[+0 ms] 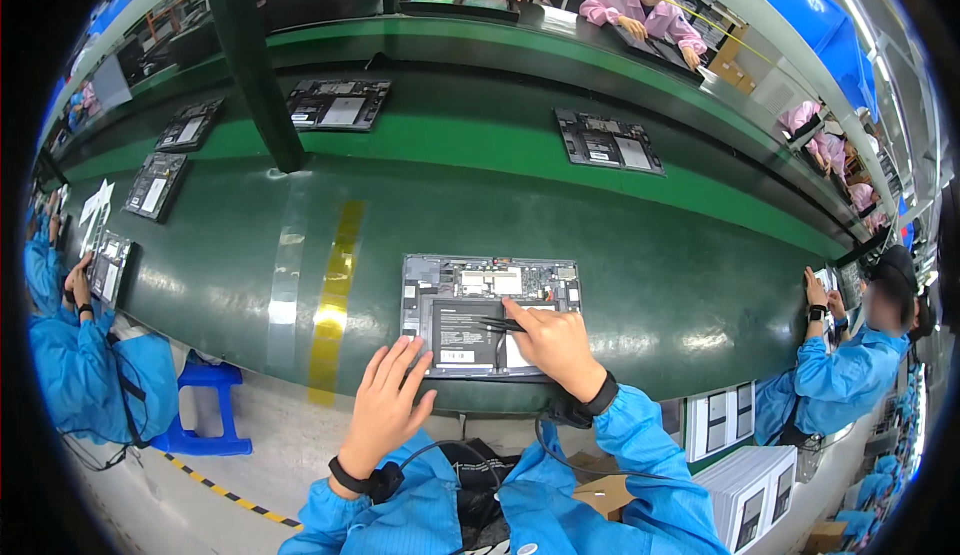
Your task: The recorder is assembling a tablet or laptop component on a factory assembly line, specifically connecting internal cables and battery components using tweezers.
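An opened laptop base (424, 273) lies on the green bench in front of me, its circuit board (545, 277) along the far side. A black battery (462, 323) with a printed label fills much of the near half. Black tweezers (496, 324) are pinched in my right hand (556, 353), their tips pointing left over the battery. My right index finger reaches forward to the battery's far edge, and the hand covers the base's near right part. Fingers stretched out, my left hand (384, 407) is at the base's near left corner, holding nothing.
More opened laptop bases sit at the far left (156, 187) and far right (609, 142). Yellow tape (334, 305) and clear tape cross the bench. A dark green post (255, 65) rises far left. Co-workers flank me; a blue stool (213, 410) and white trays (745, 490) stand below.
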The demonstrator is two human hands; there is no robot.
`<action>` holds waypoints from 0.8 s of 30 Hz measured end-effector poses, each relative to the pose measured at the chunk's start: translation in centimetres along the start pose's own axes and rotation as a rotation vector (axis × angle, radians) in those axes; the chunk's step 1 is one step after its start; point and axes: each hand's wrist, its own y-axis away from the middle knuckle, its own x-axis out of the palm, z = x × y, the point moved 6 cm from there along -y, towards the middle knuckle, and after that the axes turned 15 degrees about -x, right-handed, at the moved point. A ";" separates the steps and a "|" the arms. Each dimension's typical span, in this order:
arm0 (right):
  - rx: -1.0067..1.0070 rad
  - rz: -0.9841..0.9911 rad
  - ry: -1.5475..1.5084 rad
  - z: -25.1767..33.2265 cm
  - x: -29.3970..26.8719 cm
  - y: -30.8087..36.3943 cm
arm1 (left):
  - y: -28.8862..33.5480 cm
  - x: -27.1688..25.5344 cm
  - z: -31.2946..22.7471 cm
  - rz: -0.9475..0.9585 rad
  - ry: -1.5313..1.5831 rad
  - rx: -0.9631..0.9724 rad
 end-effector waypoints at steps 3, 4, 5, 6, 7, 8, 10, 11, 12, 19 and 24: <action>-0.011 0.010 0.038 0.5 0.1 -0.1 | 0.4 0.9 0.6 -0.036 0.081 -0.010; -0.022 0.001 0.047 0.8 -0.1 -0.3 | 0.6 0.8 0.5 -0.061 0.063 -0.005; -0.021 -0.002 0.045 1.1 -0.2 -0.4 | 0.9 0.6 0.5 -0.086 0.045 0.001; -0.016 0.022 0.056 1.3 -0.2 -0.4 | 0.9 1.0 0.6 -0.079 0.051 0.003; -0.010 0.046 0.066 1.4 0.0 -0.4 | 1.0 1.2 0.8 -0.096 0.067 0.001; -0.004 0.050 0.065 1.5 0.1 -0.5 | 1.0 1.2 0.9 -0.113 0.081 0.000; 0.019 0.071 0.109 1.6 0.2 -0.5 | 1.0 1.4 0.9 -0.111 0.085 0.005; 0.025 0.074 0.109 1.7 0.3 -0.4 | 1.0 1.4 0.9 -0.114 0.082 0.009; 0.054 0.071 0.098 1.7 0.4 -0.3 | 1.0 1.5 1.0 -0.111 0.085 0.007; 0.207 0.106 0.063 1.7 0.4 -0.4 | 0.9 1.6 1.1 -0.100 0.079 0.006; 0.446 -0.348 -0.372 -2.8 -3.3 0.3 | 0.3 0.0 0.6 -0.103 0.111 -0.025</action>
